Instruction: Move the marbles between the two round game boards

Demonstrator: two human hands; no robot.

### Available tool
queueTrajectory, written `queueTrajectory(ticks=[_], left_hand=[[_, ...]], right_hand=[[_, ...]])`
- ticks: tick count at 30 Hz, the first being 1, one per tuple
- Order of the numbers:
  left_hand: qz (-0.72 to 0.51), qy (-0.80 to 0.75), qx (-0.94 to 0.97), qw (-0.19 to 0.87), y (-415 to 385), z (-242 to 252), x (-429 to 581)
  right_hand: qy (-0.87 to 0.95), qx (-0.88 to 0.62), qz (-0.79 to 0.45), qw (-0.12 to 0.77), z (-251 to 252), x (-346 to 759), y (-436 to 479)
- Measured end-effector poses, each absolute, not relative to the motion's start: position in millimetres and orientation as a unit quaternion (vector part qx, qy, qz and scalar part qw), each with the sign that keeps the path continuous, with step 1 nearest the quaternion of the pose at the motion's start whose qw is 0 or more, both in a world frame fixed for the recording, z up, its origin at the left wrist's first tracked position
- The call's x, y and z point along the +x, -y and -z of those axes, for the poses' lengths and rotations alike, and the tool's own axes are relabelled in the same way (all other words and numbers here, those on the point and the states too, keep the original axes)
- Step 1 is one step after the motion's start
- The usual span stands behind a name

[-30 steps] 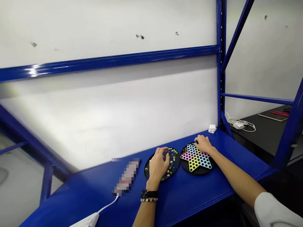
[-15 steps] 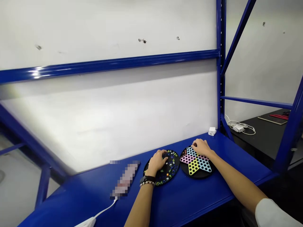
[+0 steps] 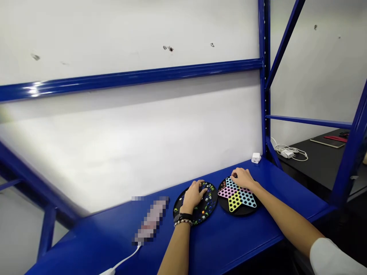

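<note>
A round black tray (image 3: 177, 208) holds many blue, green and white marbles and one small orange piece (image 3: 203, 212). My left hand (image 3: 192, 195) reaches over this tray, thumb and forefinger apart, its fingertips among the marbles near the far rim. To the right lies a Chinese checkers board (image 3: 235, 199), round and black with a star of blue, pink and yellow points full of holes. At the far point of the star is my right hand (image 3: 242, 178), its fingers curled together. Whatever they pinch is hidden. Reddish-brown marbles (image 3: 223, 185) lie in the board's left rim section.
Both round pieces rest on a blue shelf (image 3: 218, 244). A blurred-out flat object (image 3: 151, 221) with a white cable (image 3: 126, 260) lies on the left. A white charger (image 3: 256, 158) stands at the back right, near the blue upright (image 3: 262, 95).
My left hand has shifted slightly right and its thumb and forefinger have moved over the marbles. My right hand stays at the star's far point. The view has turned a little.
</note>
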State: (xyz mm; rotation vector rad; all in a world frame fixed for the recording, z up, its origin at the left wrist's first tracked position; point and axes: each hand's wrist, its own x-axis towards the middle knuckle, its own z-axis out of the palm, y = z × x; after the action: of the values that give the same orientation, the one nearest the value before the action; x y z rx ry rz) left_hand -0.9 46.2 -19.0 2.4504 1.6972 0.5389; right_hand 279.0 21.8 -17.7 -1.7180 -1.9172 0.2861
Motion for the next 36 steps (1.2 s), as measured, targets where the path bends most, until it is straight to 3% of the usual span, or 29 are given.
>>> queueTrajectory(ticks=[13, 19, 25, 32, 36], left_hand=[[-0.192, -0.541, 0.815, 0.074, -44.1, 16.8, 2.5], [-0.292, -0.498, 0.812, 0.082, -17.2, -9.4, 21.1], [-0.162, -0.419, 0.864, 0.229, 4.7, -15.3, 46.2], [-0.202, -0.440, 0.845, 0.228, -1.4, -27.4, 23.5], [-0.126, -0.455, 0.836, 0.280, -8.5, -22.6, 0.0]], right_hand=[[0.718, -0.622, -0.121, 0.287, 18.3, 275.7, -20.6], [0.728, -0.580, -0.136, 0.339, 7.0, 260.7, -11.5], [0.737, -0.570, -0.119, 0.342, 5.9, 254.3, -10.0], [0.736, -0.580, -0.120, 0.327, 7.2, 262.3, -11.2], [0.742, -0.578, -0.124, 0.316, 9.7, 261.8, -12.7]])
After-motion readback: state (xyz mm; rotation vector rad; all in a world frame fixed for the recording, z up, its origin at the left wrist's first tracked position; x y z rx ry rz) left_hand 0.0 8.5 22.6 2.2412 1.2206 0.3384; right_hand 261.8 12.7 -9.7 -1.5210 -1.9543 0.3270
